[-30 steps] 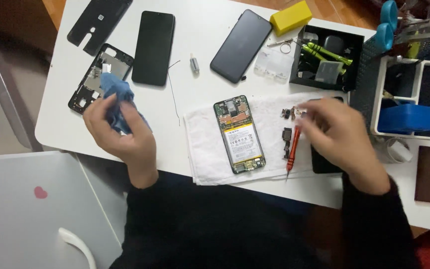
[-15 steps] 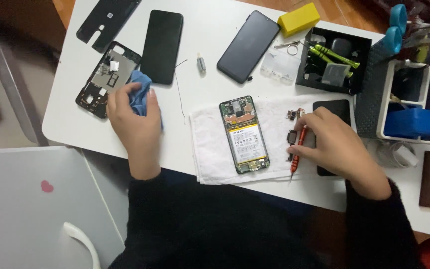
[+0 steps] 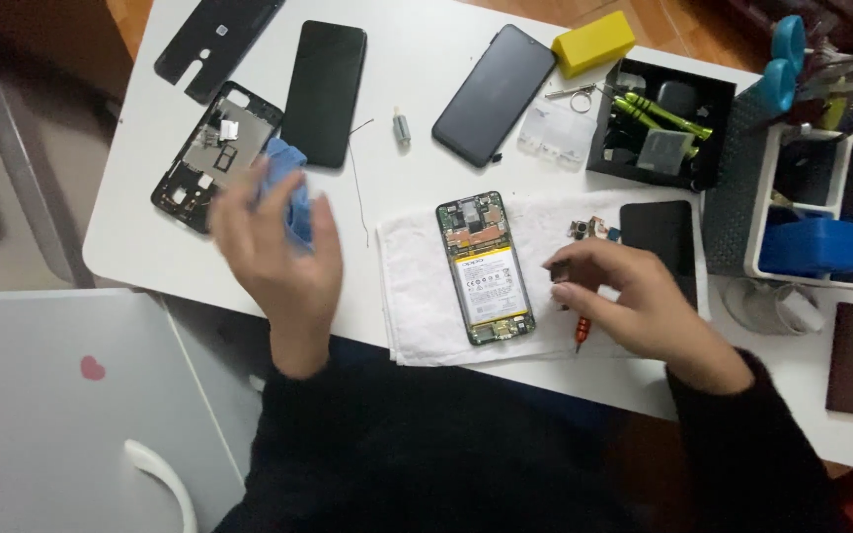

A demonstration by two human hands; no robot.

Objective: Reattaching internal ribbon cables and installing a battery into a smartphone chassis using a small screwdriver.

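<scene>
Looking down from the head cam: the left hand is bunched around a blue cloth, fingers curled over it, sitting right at the edge of a stripped phone frame near the left end of the white tabletop. The right hand is pinched shut on a red-handled screwdriver, tip pointing down toward the front edge, and it looks like there's a small dark part between the fingertips too, but it's too small to tell. The hands are well apart, with an opened phone, battery showing, lying on a white towel between them. Some tiny loose parts sit on the towel just above the right hand. Further back there are two dark phone panels, a yellow block and a black tray with green tools.
</scene>
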